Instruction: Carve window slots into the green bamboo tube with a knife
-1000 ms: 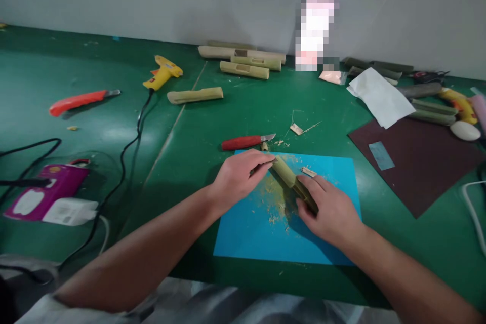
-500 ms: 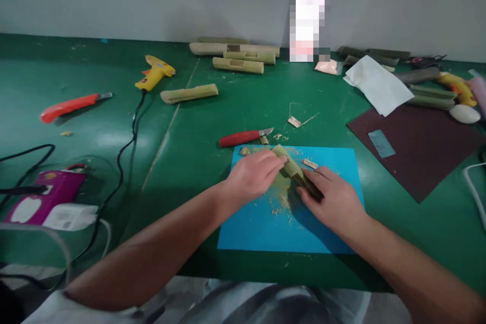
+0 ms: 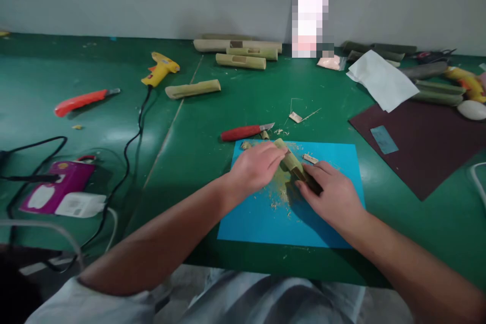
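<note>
A green bamboo tube [image 3: 292, 160] with cut notches slants over a blue sheet [image 3: 243, 220]. My right hand [image 3: 334, 192] is closed round its lower end, thumb on the near side. At the upper end, my left hand [image 3: 256, 164] is closed with its fingertips on the tube by a notch; whether anything small is under them is hidden. Fine shavings [image 3: 279, 192] lie on the sheet below the tube. Just beyond the sheet's far edge rests a red-handled knife [image 3: 243, 132]. A small pale offcut [image 3: 310, 158] lies beside the right hand.
Left are a yellow glue gun [image 3: 160, 69] with a trailing cord, an orange cutter [image 3: 83, 101] and a purple power strip [image 3: 61, 187]. Several bamboo pieces [image 3: 241, 62] lie by the wall. At right are white paper [image 3: 381, 81] and a dark brown sheet [image 3: 417, 152].
The whole view has shifted slightly, so the table's things sit a little higher and further right. Both hands keep their places on the bamboo tube.
</note>
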A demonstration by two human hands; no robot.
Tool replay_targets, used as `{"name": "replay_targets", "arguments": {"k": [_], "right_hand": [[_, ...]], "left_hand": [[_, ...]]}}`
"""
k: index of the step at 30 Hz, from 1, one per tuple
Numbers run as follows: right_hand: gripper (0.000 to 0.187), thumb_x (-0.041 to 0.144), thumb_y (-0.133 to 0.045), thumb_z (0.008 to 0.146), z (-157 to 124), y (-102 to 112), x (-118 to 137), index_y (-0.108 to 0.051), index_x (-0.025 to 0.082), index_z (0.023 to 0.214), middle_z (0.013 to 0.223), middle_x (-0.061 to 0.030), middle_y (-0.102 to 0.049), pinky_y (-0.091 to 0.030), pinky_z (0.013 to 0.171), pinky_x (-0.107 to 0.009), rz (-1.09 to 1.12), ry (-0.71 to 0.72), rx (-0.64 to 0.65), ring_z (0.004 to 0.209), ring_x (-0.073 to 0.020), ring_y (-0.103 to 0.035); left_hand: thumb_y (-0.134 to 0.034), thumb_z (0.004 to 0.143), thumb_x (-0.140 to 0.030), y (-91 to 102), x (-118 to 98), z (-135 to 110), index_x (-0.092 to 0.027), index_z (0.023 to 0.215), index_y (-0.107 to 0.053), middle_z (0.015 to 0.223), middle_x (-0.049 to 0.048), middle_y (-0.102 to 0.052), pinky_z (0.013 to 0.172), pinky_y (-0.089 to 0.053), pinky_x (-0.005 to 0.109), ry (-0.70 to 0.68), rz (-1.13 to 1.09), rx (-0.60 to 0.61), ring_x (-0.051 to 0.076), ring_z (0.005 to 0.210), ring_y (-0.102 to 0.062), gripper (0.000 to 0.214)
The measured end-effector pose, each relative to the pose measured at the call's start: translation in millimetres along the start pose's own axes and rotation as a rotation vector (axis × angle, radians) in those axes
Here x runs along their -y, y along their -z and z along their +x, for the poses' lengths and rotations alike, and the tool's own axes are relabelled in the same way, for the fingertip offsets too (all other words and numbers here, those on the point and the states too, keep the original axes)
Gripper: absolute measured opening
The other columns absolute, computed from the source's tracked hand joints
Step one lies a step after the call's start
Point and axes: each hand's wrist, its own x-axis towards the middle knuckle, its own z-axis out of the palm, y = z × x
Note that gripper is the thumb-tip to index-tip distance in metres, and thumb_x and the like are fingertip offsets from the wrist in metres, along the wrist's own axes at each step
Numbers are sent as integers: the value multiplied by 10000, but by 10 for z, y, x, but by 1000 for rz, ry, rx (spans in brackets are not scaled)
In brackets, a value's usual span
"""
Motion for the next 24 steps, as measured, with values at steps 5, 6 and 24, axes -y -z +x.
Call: {"name": "replay_targets", "arguments": {"k": [5,6,24], "right_hand": [[309,319,-539,922,-1,-3,-4,-660,157,1155,1058,-138,-690,-562,782,-379,15,9,1,930,-237,-670],[301,324,-540,921,-1,-4,-4,-661,168,1149,1058,-133,-690,-563,782,-379,18,4,-2,931,-236,-672],[313,339,-540,928,2,10,8,-634,145,1155,1083,-145,-681,-565,795,-389,23,12,23,974,-255,-665]], "left_hand": [[-404,1018,-240,24,1,13,-153,1124,-660,908,70,-703,762,-546,276,10,-14,34,167,861,-673,291],[-410,1016,-240,31,5,18,-155,1090,-670,904,68,-702,763,-543,273,38,1,8,166,862,-673,283],[-440,1008,-245,40,69,34,-146,1072,-679,879,67,-690,767,-536,282,23,-53,-27,164,833,-663,266]]}}
